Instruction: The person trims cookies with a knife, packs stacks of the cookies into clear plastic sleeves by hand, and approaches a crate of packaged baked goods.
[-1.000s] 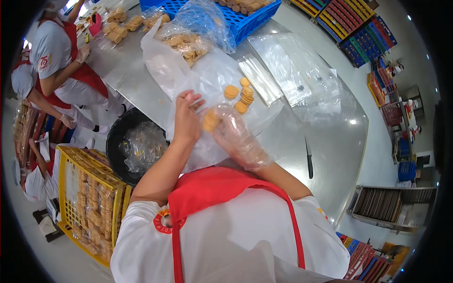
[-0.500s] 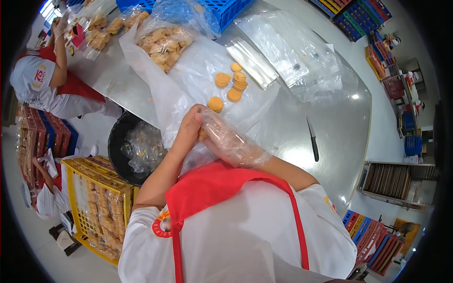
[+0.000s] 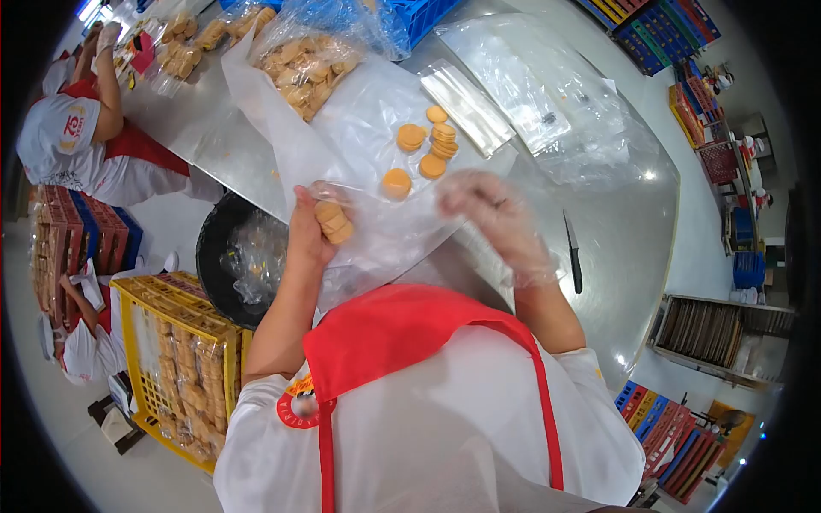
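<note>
My bare left hand (image 3: 310, 229) is closed around a small clear plastic bag with several round tan cookies (image 3: 333, 222) inside. On the right, my right hand (image 3: 500, 224) wears a clear plastic glove and hovers above the white plastic sheet's edge, its bent fingers somewhat blurred, with nothing visible in them. Between and beyond the hands, loose round cookies (image 3: 397, 183) lie on the white plastic sheet (image 3: 359, 128), some in an overlapping stack (image 3: 443, 141). Farther back, a large open bag of cookies (image 3: 304, 73) rests on the sheet.
Flat clear bags (image 3: 466, 107) and plastic sheets (image 3: 547, 94) lie on the metal table (image 3: 633, 231), with a black-handled knife (image 3: 573, 252) at right. A black bin (image 3: 214, 269) and a yellow crate (image 3: 141, 359) stand at left. A co-worker (image 3: 77, 141) stands far left.
My hands have separated. The gloved right hand has moved right, away from the left hand, uncovering the bagged cookies. My left hand has shifted left and slightly down.
</note>
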Tool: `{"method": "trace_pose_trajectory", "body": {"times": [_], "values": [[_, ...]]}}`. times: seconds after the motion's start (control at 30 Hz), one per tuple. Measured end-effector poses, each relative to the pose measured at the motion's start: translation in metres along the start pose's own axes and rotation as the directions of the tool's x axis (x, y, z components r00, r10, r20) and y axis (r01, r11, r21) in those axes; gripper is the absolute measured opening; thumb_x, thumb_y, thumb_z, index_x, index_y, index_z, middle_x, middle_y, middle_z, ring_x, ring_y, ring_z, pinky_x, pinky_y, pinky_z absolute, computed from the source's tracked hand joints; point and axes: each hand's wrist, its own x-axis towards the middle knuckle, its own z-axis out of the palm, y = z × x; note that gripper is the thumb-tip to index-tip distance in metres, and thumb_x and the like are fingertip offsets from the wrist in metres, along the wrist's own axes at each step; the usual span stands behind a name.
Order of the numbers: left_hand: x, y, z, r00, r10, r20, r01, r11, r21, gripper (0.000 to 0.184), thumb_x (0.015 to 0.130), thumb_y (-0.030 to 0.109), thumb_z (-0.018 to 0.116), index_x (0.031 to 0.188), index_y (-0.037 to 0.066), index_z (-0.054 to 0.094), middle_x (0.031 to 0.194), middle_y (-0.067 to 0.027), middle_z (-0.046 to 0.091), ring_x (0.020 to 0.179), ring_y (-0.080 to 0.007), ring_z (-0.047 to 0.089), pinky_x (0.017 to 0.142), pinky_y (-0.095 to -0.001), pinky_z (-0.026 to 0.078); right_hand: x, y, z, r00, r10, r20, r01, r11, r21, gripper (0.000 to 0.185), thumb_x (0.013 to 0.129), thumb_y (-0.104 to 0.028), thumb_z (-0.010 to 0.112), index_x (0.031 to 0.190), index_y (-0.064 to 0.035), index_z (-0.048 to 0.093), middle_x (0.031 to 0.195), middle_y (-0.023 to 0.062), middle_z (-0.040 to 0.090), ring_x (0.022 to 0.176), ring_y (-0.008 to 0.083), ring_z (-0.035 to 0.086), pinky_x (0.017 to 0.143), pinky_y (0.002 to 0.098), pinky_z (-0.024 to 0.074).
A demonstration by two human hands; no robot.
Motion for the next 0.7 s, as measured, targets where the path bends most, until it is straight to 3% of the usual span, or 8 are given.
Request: {"method": "trace_pose_trajectory", "body": {"times": [0.03, 0.13, 0.23, 0.33, 0.4, 0.5, 0.6, 0.7], "values": [[-0.001, 0.002, -0.002, 1.0, -0.012, 0.023, 0.013, 0.999, -0.033, 0.069, 0.087, 0.073, 0.052, 0.104, 0.006, 0.059, 0.09, -0.0066, 0.062, 0.077, -0.0208, 0.062, 0.069, -0.035, 0.054, 0.007, 0.004, -0.007, 0.989, 0.014, -0.149, -0.025, 0.997, -0.072, 0.017, 0.092, -0.007, 0.066, 0.108, -0.0009, 0.068, 0.105, 0.01, 0.068, 0.089, 0.0168, 0.064, 0.083, 0.0323, 0.0524], [0.002, 0.007, -0.006, 0.991, -0.041, 0.128, 0.06, 0.986, -0.156, 0.077, 0.083, 0.08, 0.049, 0.105, 0.007, 0.059, 0.091, -0.0084, 0.063, 0.078, -0.0236, 0.063, 0.071, -0.0375, 0.055, 0.025, 0.022, -0.015, 0.959, -0.173, -0.225, 0.002, 0.797, -0.604, 0.017, 0.091, -0.006, 0.067, 0.107, -0.0005, 0.067, 0.099, 0.0098, 0.067, 0.086, 0.0198, 0.064, 0.081, 0.0325, 0.0519], [0.005, 0.008, -0.012, 0.974, -0.043, 0.221, 0.099, 0.963, -0.251, 0.082, 0.081, 0.083, 0.047, 0.11, 0.007, 0.059, 0.093, -0.0101, 0.064, 0.081, -0.026, 0.065, 0.073, -0.0397, 0.056, 0.033, 0.035, 0.006, 0.907, -0.42, -0.007, 0.298, 0.656, -0.694, 0.012, 0.087, -0.008, 0.068, 0.098, -0.004, 0.064, 0.094, 0.0117, 0.064, 0.091, 0.0311, 0.063, 0.082, 0.0401, 0.0494], [0.006, 0.008, -0.017, 0.977, -0.049, 0.209, 0.098, 0.968, -0.23, 0.084, 0.081, 0.083, 0.048, 0.118, 0.008, 0.058, 0.097, -0.0109, 0.066, 0.085, -0.0272, 0.066, 0.075, -0.0412, 0.056, 0.046, 0.04, 0.03, 0.859, -0.49, 0.147, 0.435, 0.548, -0.715, 0.017, 0.084, -0.008, 0.069, 0.097, -0.0046, 0.059, 0.097, 0.0138, 0.06, 0.098, 0.0375, 0.059, 0.085, 0.0446, 0.0473], [0.007, 0.007, -0.019, 0.98, -0.059, 0.191, 0.108, 0.961, -0.254, 0.085, 0.082, 0.082, 0.047, 0.124, 0.008, 0.056, 0.1, -0.0109, 0.066, 0.087, -0.0274, 0.066, 0.076, -0.0418, 0.057, 0.049, 0.04, 0.04, 0.869, -0.458, 0.187, 0.431, 0.515, -0.741, 0.022, 0.083, -0.008, 0.072, 0.101, -0.0033, 0.06, 0.106, 0.0167, 0.06, 0.103, 0.0381, 0.058, 0.09, 0.0444, 0.0469], [0.002, 0.014, 0.014, 0.982, -0.107, -0.157, 0.069, 0.971, -0.228, 0.086, 0.075, 0.089, 0.046, 0.081, 0.004, 0.059, 0.073, -0.0088, 0.049, 0.069, -0.0266, 0.05, 0.063, -0.037, 0.044, 0.057, 0.055, 0.044, 0.88, -0.413, 0.234, 0.433, 0.497, -0.752, 0.025, 0.082, -0.007, 0.072, 0.103, -0.0023, 0.059, 0.11, 0.0186, 0.059, 0.105, 0.0398, 0.056, 0.091, 0.0453, 0.0466], [0.003, 0.014, 0.017, 0.978, -0.126, -0.169, 0.079, 0.963, -0.256, 0.086, 0.076, 0.088, 0.047, 0.082, 0.004, 0.059, 0.073, -0.0089, 0.049, 0.069, -0.0266, 0.05, 0.063, -0.037, 0.044, 0.06, 0.068, 0.044, 0.886, -0.397, 0.241, 0.429, 0.503, -0.75, 0.026, 0.083, -0.006, 0.07, 0.105, -0.0021, 0.056, 0.108, 0.0189, 0.058, 0.103, 0.0407, 0.055, 0.089, 0.0467, 0.0462], [0.009, 0.005, -0.017, 0.976, -0.051, 0.212, 0.115, 0.947, -0.301, 0.084, 0.083, 0.082, 0.046, 0.125, 0.01, 0.053, 0.103, -0.0105, 0.064, 0.089, -0.026, 0.066, 0.078, -0.0418, 0.057, 0.058, 0.068, 0.046, 0.874, -0.414, 0.252, 0.441, 0.463, -0.769, 0.023, 0.085, -0.007, 0.066, 0.105, -0.0023, 0.054, 0.107, 0.0196, 0.056, 0.102, 0.0396, 0.055, 0.088, 0.0466, 0.0465]]}}
